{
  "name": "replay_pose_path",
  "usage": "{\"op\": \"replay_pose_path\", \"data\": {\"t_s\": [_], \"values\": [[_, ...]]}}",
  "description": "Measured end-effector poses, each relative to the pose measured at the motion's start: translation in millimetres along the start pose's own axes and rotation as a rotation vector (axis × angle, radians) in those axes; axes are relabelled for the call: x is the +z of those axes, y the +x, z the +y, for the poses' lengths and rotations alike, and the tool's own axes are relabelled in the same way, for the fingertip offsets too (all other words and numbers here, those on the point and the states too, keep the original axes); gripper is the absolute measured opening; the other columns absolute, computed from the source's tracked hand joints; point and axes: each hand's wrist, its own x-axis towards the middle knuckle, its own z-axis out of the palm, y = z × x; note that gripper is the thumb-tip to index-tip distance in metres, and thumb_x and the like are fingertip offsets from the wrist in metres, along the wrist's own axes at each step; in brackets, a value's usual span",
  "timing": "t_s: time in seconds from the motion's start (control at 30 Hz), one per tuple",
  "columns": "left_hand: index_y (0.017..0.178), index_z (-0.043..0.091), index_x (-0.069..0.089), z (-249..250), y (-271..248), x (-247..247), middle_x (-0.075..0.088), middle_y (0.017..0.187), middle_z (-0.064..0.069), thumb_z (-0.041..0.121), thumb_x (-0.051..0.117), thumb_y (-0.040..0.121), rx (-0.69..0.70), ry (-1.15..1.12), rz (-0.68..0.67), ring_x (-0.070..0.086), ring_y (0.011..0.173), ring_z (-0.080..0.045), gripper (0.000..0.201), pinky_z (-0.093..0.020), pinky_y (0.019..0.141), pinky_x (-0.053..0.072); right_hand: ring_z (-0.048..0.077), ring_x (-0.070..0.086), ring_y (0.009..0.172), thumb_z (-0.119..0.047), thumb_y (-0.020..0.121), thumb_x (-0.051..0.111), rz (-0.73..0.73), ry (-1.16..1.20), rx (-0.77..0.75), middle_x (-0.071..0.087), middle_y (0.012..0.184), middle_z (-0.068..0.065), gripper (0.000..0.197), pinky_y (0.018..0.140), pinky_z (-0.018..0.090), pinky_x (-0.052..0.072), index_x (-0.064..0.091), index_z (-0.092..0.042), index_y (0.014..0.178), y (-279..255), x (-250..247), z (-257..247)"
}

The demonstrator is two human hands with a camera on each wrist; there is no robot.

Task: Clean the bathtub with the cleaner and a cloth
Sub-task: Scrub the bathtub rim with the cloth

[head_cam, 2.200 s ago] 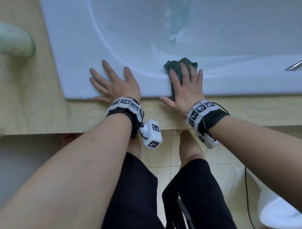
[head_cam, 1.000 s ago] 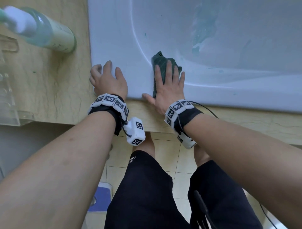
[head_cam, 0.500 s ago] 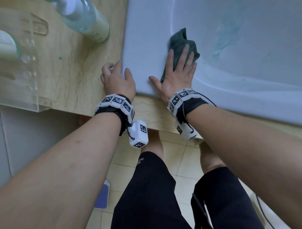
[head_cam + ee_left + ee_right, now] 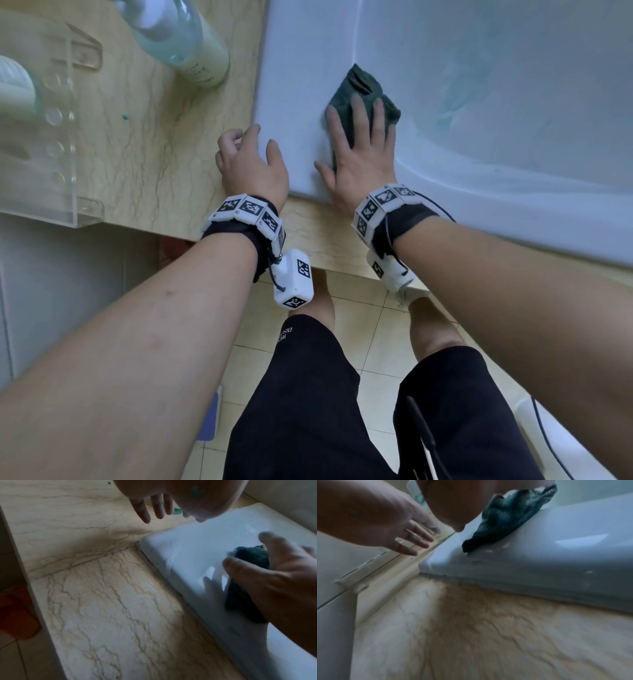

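Note:
A dark green cloth (image 4: 363,89) lies on the white bathtub's rim (image 4: 294,85) near its left corner. My right hand (image 4: 363,137) presses flat on the cloth with straight, spread fingers; the cloth's far end sticks out past the fingertips. In the right wrist view the cloth (image 4: 505,516) trails from under my palm across the rim (image 4: 539,555). My left hand (image 4: 248,154) sits at the tub's corner, over the marble ledge (image 4: 154,144), fingers loosely bent and holding nothing. The cleaner bottle (image 4: 185,37) stands on the ledge. Blue-green cleaner streaks (image 4: 455,89) show inside the tub.
A clear acrylic rack (image 4: 54,130) stands on the ledge at the left, overhanging its front edge. A small green drop (image 4: 125,117) marks the marble. My legs and tiled floor (image 4: 370,342) are below the ledge. A red object (image 4: 15,615) lies on the floor.
My right hand slid the cloth left along the rim towards the tub's corner. My left hand left the rim for the ledge at the corner, its fingers now bent.

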Motion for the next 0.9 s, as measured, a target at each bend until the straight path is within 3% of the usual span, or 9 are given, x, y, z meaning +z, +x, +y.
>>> {"op": "replay_pose_path", "data": {"t_s": [0.07,0.1,0.23,0.33,0.53,0.8,0.9], "values": [[0.137,0.016,0.051,0.4,0.8,0.8,0.040,0.139,-0.005,0.030,0.047,0.097,0.005,0.008,0.006,0.037,0.125,-0.019,0.042,-0.013,0.087,0.022,0.044,-0.006,0.142,-0.051,0.093,0.037,-0.035,-0.023,-0.030,0.002,0.158,0.012,0.069,0.111,0.060,0.006,0.015,-0.021,0.151,8.3,2.5,-6.5],[0.137,0.016,0.051,0.0,1.2,1.3,0.040,0.138,-0.005,0.030,0.047,0.097,0.007,0.016,0.007,0.037,0.125,-0.019,0.042,-0.014,0.087,0.022,0.045,-0.003,0.142,-0.049,0.093,0.038,-0.036,-0.019,-0.072,0.006,0.158,0.011,0.066,0.111,0.061,0.005,0.020,-0.020,0.150,8.2,6.6,-8.8],[0.140,0.017,0.048,1.0,-1.8,7.6,0.039,0.138,-0.006,0.031,0.046,0.097,0.037,0.049,0.005,0.037,0.125,-0.020,0.045,-0.018,0.090,0.028,0.045,0.030,0.135,-0.035,0.082,0.061,0.061,-0.013,-0.297,0.043,0.144,0.009,0.051,0.104,0.064,0.025,0.054,-0.021,0.131,-23.1,28.7,-2.3],[0.143,0.021,0.043,9.7,-6.8,15.9,0.036,0.141,-0.007,0.033,0.045,0.097,0.045,0.109,0.014,0.035,0.127,-0.023,0.047,-0.026,0.095,0.035,0.041,0.038,0.133,-0.031,0.073,0.071,0.100,-0.037,-0.333,0.049,0.140,0.005,0.054,0.102,0.062,0.030,0.059,-0.024,0.125,-49.6,36.7,19.5],[0.144,0.028,0.038,53.7,-35.0,47.7,0.024,0.151,-0.005,0.038,0.043,0.096,0.055,0.237,-0.018,0.025,0.137,-0.024,0.049,-0.044,0.107,0.031,0.043,0.038,0.132,-0.026,0.065,0.076,0.122,-0.021,-0.243,0.051,0.138,0.005,0.054,0.101,0.064,0.029,0.062,-0.025,0.118,-93.1,38.2,88.1],[0.143,0.030,0.040,118.9,-104.1,118.1,0.021,0.154,-0.005,0.039,0.045,0.095,0.081,0.260,-0.092,0.021,0.140,-0.024,0.049,-0.044,0.110,0.025,0.044,0.034,0.132,-0.026,0.068,0.068,0.169,-0.003,-0.069,0.048,0.140,0.007,0.049,0.101,0.065,0.028,0.058,-0.025,0.116,-155.3,37.0,197.1],[0.142,0.029,0.042,139.3,-126.7,140.5,0.022,0.153,-0.005,0.039,0.046,0.095,0.114,0.281,-0.106,0.022,0.140,-0.025,0.048,-0.044,0.109,0.027,0.043,0.032,0.133,-0.032,0.076,0.053,0.213,-0.003,0.039,0.046,0.140,0.007,0.039,0.101,0.065,0.028,0.050,-0.026,0.114,-175.7,39.6,241.0]]}}
